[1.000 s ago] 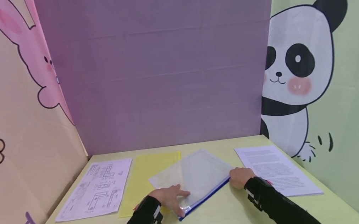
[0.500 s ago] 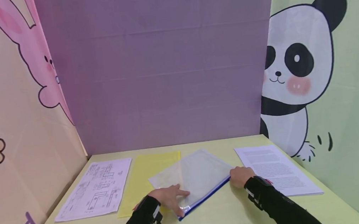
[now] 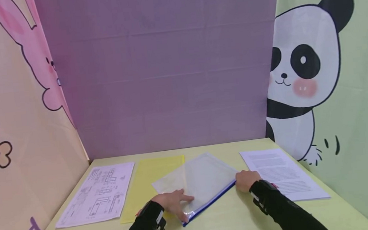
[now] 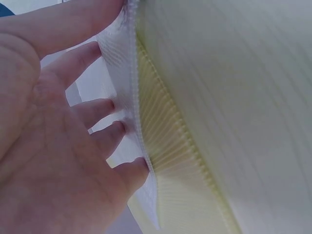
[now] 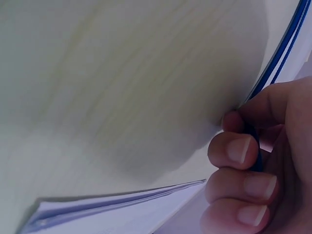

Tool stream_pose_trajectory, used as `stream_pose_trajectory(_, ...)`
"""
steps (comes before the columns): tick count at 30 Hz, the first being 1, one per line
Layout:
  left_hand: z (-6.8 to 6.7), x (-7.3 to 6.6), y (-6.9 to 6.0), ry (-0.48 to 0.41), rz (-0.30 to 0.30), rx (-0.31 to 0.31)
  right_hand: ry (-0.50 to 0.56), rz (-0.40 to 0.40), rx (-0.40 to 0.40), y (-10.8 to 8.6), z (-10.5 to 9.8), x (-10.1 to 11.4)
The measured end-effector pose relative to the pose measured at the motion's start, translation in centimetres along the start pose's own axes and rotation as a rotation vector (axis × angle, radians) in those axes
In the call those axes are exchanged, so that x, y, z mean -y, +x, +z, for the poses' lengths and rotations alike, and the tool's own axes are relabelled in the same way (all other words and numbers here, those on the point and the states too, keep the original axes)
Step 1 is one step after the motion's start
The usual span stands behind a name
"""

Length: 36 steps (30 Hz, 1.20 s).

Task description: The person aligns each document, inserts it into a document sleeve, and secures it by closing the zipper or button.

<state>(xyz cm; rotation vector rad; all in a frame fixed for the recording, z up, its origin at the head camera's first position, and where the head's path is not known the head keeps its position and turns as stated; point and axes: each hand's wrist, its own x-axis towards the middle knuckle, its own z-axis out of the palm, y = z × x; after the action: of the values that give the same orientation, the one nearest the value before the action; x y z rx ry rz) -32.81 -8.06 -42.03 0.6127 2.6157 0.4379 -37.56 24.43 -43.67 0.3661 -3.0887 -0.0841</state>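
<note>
A translucent document pouch [image 3: 210,178] with a blue edge lies slanted on the table, its left part over a yellow pouch [image 3: 145,182]. My left hand [image 3: 173,203] rests on its lower left corner with the fingers spread and fairly straight. In the left wrist view those fingertips touch the white pouch's piped edge [image 4: 135,97], beside the yellow mesh. At the right end of the blue edge [image 5: 275,68], my right hand [image 3: 247,181] pinches the pouch between thumb and curled index finger, the other fingers folded in.
Sheets with technical drawings [image 3: 97,195] lie at the left of the table. A stack of text-printed paper [image 3: 284,175] lies at the right, close to my right wrist. A purple panel [image 3: 170,68] stands behind the table [image 3: 220,228], with printed cloth walls on both sides.
</note>
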Motion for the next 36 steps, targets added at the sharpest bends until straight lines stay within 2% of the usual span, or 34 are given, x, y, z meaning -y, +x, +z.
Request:
stream_pose_trajectory(9,0.1,0.3,0.0,-0.018,0.003,-0.006,0.008,0.007,-0.009,0.1,0.0,-0.2)
stream_pose_trajectory(23,-0.1,0.3,-0.3,-0.037,-0.003,-0.017,0.051,0.084,0.037,0.5,-0.5,-0.1)
stream_pose_trajectory(31,0.1,0.3,-0.1,-0.048,-0.003,-0.02,0.026,0.088,-0.007,0.5,0.3,-1.1)
stream_pose_trajectory(36,0.1,0.4,0.0,-0.052,-0.001,-0.019,0.049,0.093,-0.018,0.6,0.6,-1.8)
